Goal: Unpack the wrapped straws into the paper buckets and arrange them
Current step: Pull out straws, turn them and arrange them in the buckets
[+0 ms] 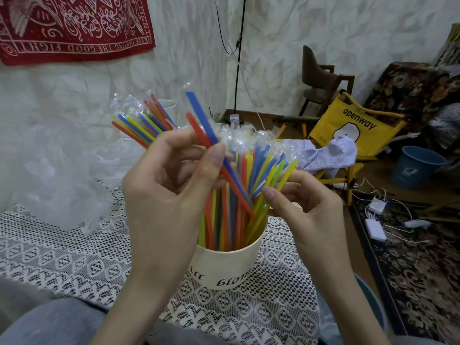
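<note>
The lace-covered table is carrying your paper bucket, crowded with upright straws. Your left hand is pinching two wrapped straws above it; your right hand is pinching their lower ends.

A cream paper bucket stands on the lace-covered worktop, full of upright coloured straws. The left hand grips a fan of wrapped straws and pinches a blue straw and a red straw. The right hand pinches their lower ends above the bucket.
</note>
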